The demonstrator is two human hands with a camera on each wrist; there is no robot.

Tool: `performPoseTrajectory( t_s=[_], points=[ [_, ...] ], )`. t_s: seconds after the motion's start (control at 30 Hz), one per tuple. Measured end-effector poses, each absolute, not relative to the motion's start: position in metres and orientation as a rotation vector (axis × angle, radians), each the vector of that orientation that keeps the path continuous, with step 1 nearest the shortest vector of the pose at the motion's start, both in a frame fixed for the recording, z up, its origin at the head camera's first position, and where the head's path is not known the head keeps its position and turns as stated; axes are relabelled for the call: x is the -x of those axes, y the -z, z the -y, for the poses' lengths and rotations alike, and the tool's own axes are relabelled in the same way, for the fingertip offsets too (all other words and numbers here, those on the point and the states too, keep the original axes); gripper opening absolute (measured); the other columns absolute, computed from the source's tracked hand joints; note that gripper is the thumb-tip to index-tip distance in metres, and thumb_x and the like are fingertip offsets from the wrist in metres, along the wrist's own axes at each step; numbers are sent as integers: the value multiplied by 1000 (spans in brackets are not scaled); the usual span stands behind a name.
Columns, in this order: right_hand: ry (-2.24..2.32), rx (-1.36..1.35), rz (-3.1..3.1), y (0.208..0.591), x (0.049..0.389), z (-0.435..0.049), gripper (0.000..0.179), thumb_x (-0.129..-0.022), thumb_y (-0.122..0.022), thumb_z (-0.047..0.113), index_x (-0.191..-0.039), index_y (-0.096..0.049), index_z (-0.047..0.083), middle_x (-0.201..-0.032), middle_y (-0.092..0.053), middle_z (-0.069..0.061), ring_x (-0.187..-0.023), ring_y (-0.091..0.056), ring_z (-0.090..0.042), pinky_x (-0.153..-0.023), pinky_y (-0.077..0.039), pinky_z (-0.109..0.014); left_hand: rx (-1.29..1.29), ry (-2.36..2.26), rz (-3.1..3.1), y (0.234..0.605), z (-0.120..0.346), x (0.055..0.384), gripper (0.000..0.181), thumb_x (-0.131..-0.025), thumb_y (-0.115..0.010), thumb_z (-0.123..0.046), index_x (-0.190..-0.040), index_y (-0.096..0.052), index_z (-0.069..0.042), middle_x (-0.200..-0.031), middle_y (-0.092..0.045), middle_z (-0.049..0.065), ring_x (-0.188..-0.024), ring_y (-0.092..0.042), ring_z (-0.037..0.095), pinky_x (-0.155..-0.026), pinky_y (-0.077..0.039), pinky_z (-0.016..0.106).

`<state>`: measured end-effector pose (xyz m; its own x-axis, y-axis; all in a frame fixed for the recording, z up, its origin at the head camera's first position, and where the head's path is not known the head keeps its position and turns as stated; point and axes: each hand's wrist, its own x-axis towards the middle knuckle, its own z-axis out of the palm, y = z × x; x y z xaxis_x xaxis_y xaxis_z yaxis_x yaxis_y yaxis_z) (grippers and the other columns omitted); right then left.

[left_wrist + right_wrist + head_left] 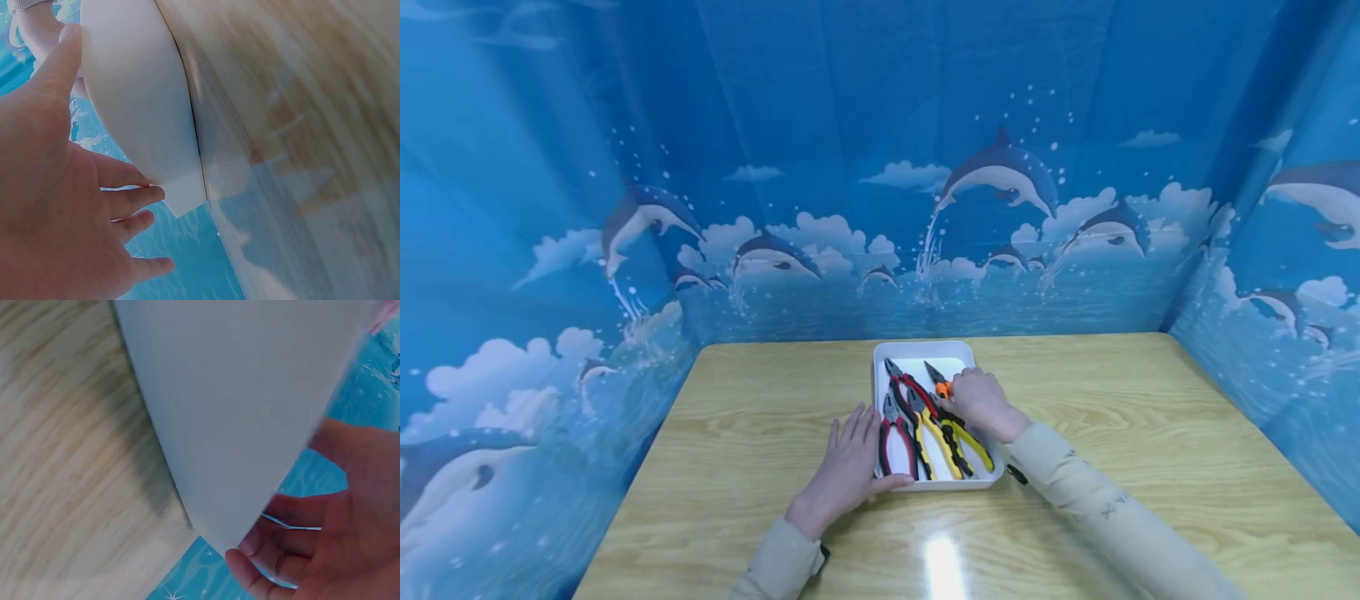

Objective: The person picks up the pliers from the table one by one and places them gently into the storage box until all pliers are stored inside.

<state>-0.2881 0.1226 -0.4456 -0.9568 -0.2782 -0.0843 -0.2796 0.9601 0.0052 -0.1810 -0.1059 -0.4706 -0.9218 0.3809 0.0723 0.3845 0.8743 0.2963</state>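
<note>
A white tray (880, 354) holds several pliers. My right hand (981, 402) reaches over its right side and grips orange-handled pliers (942, 387), whose pointed jaws show while the handles lie hidden under the hand. In the right wrist view, the bent fingers of that hand (340, 519) are at the tray's rim. My left hand (846, 462) rests against the tray's left side, fingers extended, thumb along the front rim. The left wrist view shows its fingertips (147, 195) at the white wall (134, 94).
Red-and-black pliers (916, 472) lie at the tray's front left, with another red-and-black pair (925, 398) behind. Yellow-and-black pliers (931, 427) and yellow-green pliers (981, 452) lie beside them. The tray stands on a wooden table (760, 417), enclosed by dolphin-print curtains (820, 167).
</note>
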Motion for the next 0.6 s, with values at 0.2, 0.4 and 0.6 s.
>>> performPoseTrajectory(
  t_s=[0.2,0.4,0.6],
  points=[
    [187,474,-3067,440,278,-130,34,-95,-73,31,-104,-71,-2,-90,-62,-11,-78,-59,-23,-66,-55,-38,621,496,3031,471,108,180,110,-86,-62,-71,-156,-27,6,-163,-21,27,-152,-18,43,-120,-16,68],
    [354,533,-3119,436,260,-142,39,-96,-72,26,-119,-70,-5,-110,-67,-19,-95,-65,-32,-81,-58,-45,615,483,3029,470,110,180,111,-85,-63,-71,-156,-28,7,-163,-23,27,-152,-18,44,-119,-17,67],
    [390,632,-3218,439,239,-160,45,-95,-71,17,-132,-61,-8,-132,-62,-25,-122,-59,-42,-104,-49,-55,612,501,3038,469,114,180,110,-86,-62,-71,-156,-27,6,-164,-20,26,-153,-16,43,-120,-15,67]
  ],
)
